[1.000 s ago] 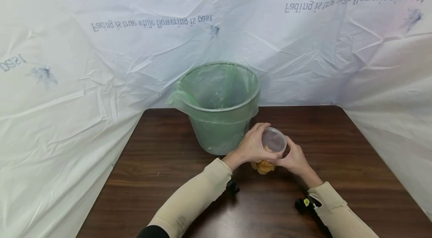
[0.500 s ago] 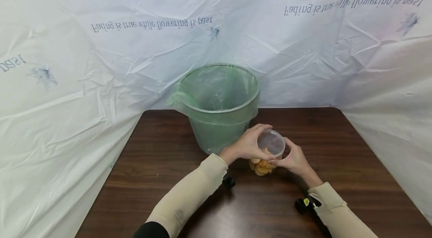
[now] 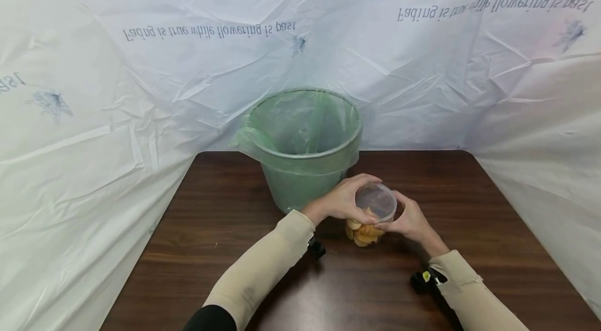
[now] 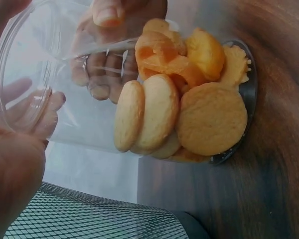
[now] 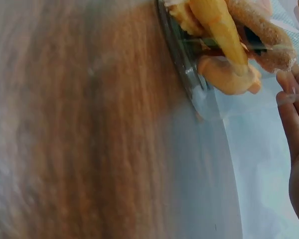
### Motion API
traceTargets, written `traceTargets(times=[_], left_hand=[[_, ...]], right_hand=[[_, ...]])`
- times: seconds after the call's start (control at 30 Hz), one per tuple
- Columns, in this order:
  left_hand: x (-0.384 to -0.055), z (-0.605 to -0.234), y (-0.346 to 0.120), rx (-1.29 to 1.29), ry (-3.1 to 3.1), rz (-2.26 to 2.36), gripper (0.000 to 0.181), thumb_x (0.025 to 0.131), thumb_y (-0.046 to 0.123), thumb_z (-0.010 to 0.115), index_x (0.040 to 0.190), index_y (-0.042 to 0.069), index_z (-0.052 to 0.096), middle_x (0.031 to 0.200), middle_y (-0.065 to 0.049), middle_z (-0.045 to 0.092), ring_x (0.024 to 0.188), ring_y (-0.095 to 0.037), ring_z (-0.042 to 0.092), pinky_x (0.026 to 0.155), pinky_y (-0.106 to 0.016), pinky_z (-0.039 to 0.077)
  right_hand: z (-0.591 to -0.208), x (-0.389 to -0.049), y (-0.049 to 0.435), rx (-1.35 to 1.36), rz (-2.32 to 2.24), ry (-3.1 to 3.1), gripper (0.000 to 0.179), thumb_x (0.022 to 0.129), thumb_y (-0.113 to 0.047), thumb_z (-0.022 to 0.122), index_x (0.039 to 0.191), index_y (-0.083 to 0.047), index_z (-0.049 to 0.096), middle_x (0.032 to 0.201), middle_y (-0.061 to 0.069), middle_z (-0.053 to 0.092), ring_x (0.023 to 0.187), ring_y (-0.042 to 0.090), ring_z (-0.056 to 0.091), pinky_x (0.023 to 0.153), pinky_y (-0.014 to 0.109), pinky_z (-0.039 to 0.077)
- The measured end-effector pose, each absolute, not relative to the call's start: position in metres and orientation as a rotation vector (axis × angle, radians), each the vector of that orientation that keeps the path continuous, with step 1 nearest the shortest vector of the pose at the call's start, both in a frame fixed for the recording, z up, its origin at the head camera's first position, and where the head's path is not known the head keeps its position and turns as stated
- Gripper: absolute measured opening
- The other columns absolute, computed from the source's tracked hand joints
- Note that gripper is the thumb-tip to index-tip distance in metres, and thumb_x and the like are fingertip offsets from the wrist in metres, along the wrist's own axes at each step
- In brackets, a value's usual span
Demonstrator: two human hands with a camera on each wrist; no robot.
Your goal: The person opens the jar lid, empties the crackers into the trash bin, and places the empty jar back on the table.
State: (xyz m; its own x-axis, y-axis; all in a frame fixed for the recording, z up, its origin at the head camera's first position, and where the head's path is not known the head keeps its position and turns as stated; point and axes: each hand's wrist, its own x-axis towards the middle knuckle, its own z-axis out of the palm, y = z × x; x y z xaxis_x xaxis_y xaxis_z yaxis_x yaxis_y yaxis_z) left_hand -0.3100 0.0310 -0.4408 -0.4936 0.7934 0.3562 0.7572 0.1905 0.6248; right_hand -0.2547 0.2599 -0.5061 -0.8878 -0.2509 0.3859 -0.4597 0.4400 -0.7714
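Observation:
A clear plastic jar [image 3: 376, 200] stands near the middle of the table, its round top facing up towards the head camera. Several cookies [image 3: 365, 237] fill its lower part; the left wrist view shows round cookies [image 4: 212, 119] and more orange, ridged pieces [image 4: 167, 57] over a dark base. My left hand [image 3: 345, 199] grips the jar near its upper rim from the left, thumb in front and fingers behind. From the right, my right hand [image 3: 413, 219] holds the jar's side just under the rim. Parts of its fingers are hidden behind the jar.
Behind and left of the jar stands a mesh waste bin [image 3: 300, 185] lined with a thin green bag [image 3: 255, 138]. The brown wooden table [image 3: 211, 247] has rounded far corners. White printed sheeting [image 3: 188, 70] hangs behind it and at both sides.
The jar has shifted slightly left and nearer to me, and its top now shows a little lower. My left hand and forearm moved slightly left with it. Both hands keep their hold.

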Motion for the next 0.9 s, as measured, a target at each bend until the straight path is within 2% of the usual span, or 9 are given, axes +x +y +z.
traceTargets(times=[0.3,0.6,0.8,0.9], left_hand=[[-0.312,-0.441,0.025,1.614,2.299,1.217,0.089,0.063,0.028,0.092,0.139,0.008,0.049,0.133,-0.003,0.055,0.119,-0.012,0.054,0.100,-0.024,0.045],[-0.310,-0.443,0.022,1.602,2.192,1.285,0.089,0.064,0.022,0.092,0.139,0.003,0.048,0.132,-0.006,0.057,0.120,-0.015,0.056,0.101,-0.026,0.045],[-0.306,-0.444,0.018,1.565,2.209,1.291,0.095,0.065,0.020,0.092,0.145,0.009,0.042,0.137,-0.006,0.054,0.125,-0.011,0.052,0.103,-0.025,0.043],[-0.305,-0.444,0.016,1.549,2.200,1.304,0.097,0.065,0.019,0.092,0.147,0.011,0.039,0.140,-0.006,0.052,0.127,-0.014,0.051,0.103,-0.025,0.042]], right_hand=[[-0.503,-0.259,0.261,0.770,1.527,-2.475,0.072,0.062,0.001,0.089,0.126,-0.001,0.057,0.112,0.019,0.064,0.091,0.026,0.063,0.073,0.027,0.053],[-0.475,-0.252,0.256,0.926,1.569,-2.477,0.067,0.062,0.004,0.087,0.121,0.008,0.057,0.106,0.024,0.063,0.089,0.027,0.061,0.074,0.029,0.053],[-0.490,-0.260,0.262,0.974,1.598,-2.469,0.073,0.063,0.006,0.086,0.128,0.007,0.052,0.112,0.026,0.061,0.093,0.028,0.062,0.074,0.028,0.054],[-0.500,-0.264,0.264,0.991,1.602,-2.465,0.077,0.065,0.006,0.085,0.133,0.006,0.049,0.116,0.027,0.059,0.096,0.027,0.062,0.076,0.028,0.054]])
